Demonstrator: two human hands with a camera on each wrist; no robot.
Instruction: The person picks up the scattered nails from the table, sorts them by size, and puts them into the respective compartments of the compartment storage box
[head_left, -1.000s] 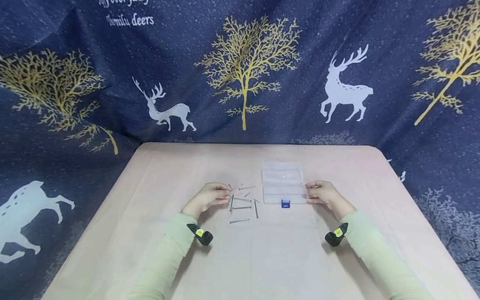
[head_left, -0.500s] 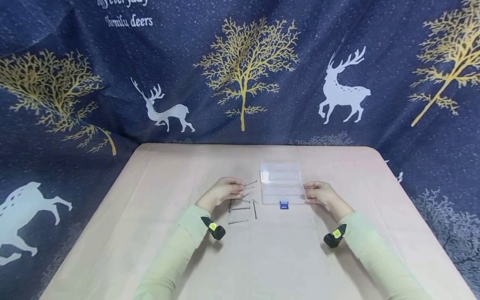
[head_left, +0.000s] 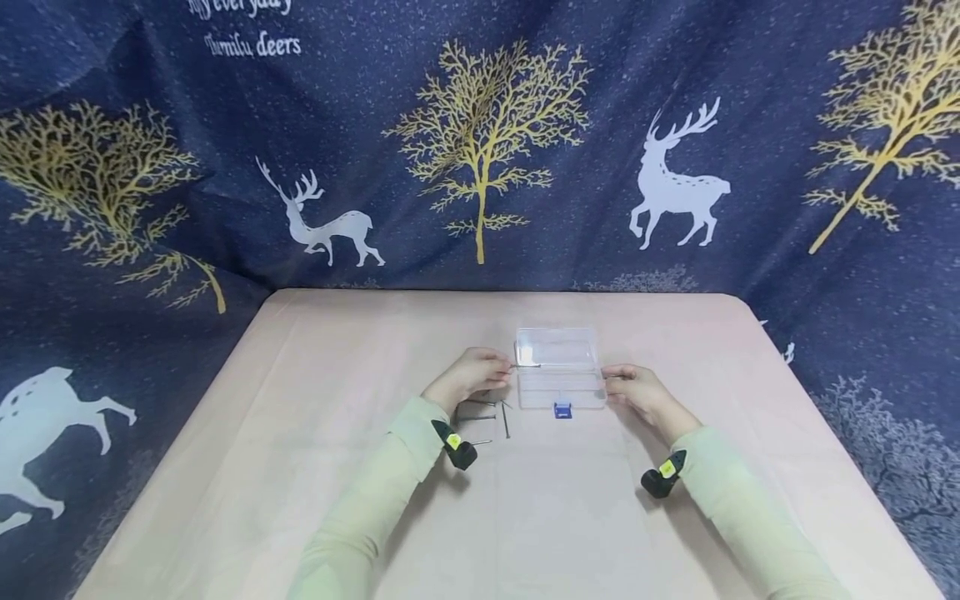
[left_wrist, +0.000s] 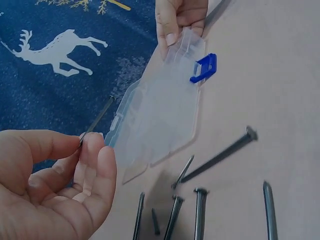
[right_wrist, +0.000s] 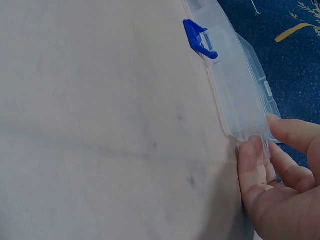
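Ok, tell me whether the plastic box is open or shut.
Open: the plastic box lies spread, rear half behind the blue-latched front half.

At eight o'clock the left hand (left_wrist: 55, 185) pinches a nail (left_wrist: 98, 118) — at twelve, the right hand (left_wrist: 181, 20) holds the clear box (left_wrist: 162, 105); loose nails (left_wrist: 200, 212) lie between four and six.

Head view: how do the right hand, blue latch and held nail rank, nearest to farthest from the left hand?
1. Held nail, pinched by the left hand.
2. Blue latch, on the front of the clear box.
3. Right hand, at the box's right end.
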